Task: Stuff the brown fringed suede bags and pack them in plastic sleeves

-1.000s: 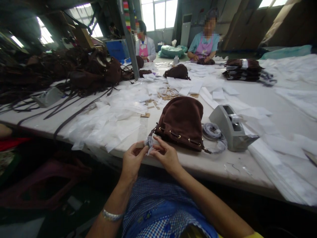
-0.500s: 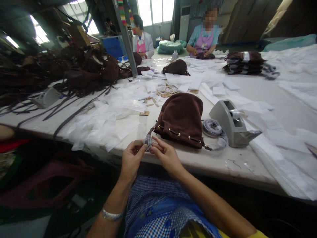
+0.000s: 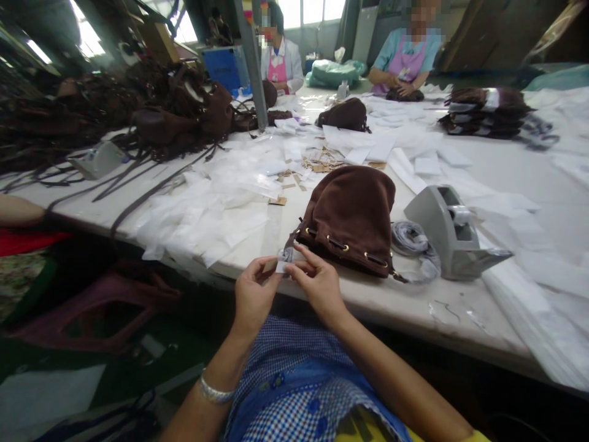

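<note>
At the near table edge, my left hand (image 3: 257,291) pinches a small pale tag (image 3: 281,267) between thumb and fingers. My right hand (image 3: 319,285) closes its fingertips around the same spot, on a small plastic-wrapped piece (image 3: 288,254) at the end of the bag's strap. Just beyond my hands lies a dark brown drawstring bag (image 3: 352,212), its gold-eyeleted opening facing me. Beside its right corner sits a coiled strap (image 3: 408,238) wrapped in clear plastic. My fingers partly hide the tag and wrapped piece.
A grey tape dispenser (image 3: 446,230) stands right of the coil. White tissue sheets (image 3: 202,212) spread over the left of the table; brown bags (image 3: 184,123) pile behind them. Stacked wrapped bags (image 3: 488,110) lie back right. Two people work across the table; another person's arm (image 3: 21,210) reaches in left.
The small tag between my fingers showed a brown face to the left; now a pale piece shows nearer my right fingertips. The view has shifted, while the bag stays on the table.
</note>
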{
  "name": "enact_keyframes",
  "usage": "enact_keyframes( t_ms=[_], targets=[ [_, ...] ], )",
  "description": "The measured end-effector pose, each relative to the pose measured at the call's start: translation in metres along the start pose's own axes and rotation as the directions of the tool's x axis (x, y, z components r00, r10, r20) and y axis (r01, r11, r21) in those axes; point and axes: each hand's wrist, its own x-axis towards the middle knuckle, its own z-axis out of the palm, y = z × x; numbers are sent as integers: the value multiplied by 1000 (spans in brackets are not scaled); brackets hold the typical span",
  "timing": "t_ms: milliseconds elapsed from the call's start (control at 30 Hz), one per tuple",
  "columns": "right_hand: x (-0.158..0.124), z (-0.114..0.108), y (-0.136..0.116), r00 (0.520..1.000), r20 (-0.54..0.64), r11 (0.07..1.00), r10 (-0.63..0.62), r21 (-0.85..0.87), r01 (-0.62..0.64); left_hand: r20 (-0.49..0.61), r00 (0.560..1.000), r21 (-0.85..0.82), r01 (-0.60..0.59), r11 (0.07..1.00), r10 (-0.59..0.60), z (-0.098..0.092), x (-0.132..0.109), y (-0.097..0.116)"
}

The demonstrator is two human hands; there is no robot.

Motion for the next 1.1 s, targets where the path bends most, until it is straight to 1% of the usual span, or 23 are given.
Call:
enact_keyframes(
  t_ms=[133, 200, 267, 400, 433, 533, 633, 700, 767, 833, 900, 967, 1000, 1033, 1100],
  targets=[
    [2, 9, 5, 1000, -18, 991, 2, 135, 0, -10, 1000, 68, -2, 998, 2, 0, 0, 2],
    [2, 11, 7, 1000, -17, 988, -8, 153, 11, -5, 1000, 66, 2, 998, -1, -2, -1, 5],
    [3, 11, 8, 999, -15, 990, -45, 135, 46, 23, 1000, 44, 4, 999, -5, -4, -3, 9],
    [5, 9, 9, 992, -38, 992, -121, 24, 122, 136, 989, -3, 53, 999, -52, -10, -5, 17],
    [5, 9, 10, 991, -42, 992, -127, 3, 127, 139, 988, 1, 66, 998, -65, -10, -5, 17],
    [4, 8, 10, 995, -38, 995, -94, -17, 94, 87, 993, 42, 76, 996, -80, -12, -4, 17],
    [-1, 5, 5, 999, 13, 999, -43, -10, 43, 70, 995, 59, 72, 996, -76, -13, -3, 15],
    [-4, 3, 0, 998, 64, 999, -30, 21, 28, 54, 998, 115, 38, 993, -44, -14, -2, 16],
    [-7, 1, -4, 996, 82, 999, -23, 44, 20, 28, 999, 247, -47, 968, 41, -15, -2, 16],
    [-9, 1, -4, 998, 67, 999, -17, 34, 15, 20, 986, 418, -158, 895, 165, -14, -3, 16],
    [-9, 2, -1, 999, 51, 1000, -17, 13, 17, 31, 962, 566, -239, 789, 270, -13, -4, 14],
    [-8, 4, 3, 999, 43, 1000, -28, 6, 28, 43, 945, 659, -270, 702, 324, -11, -6, 13],
    [-7, 5, 4, 999, 37, 999, -34, 9, 34, 44, 942, 683, -272, 678, 334, -10, -7, 12],
    [-7, 6, 6, 999, 29, 999, -38, 15, 37, 41, 941, 693, -269, 669, 336, -9, -8, 12],
    [-6, 7, 6, 999, 16, 999, -39, 28, 39, 21, 945, 675, -254, 693, 326, -7, -10, 13]
  ],
)
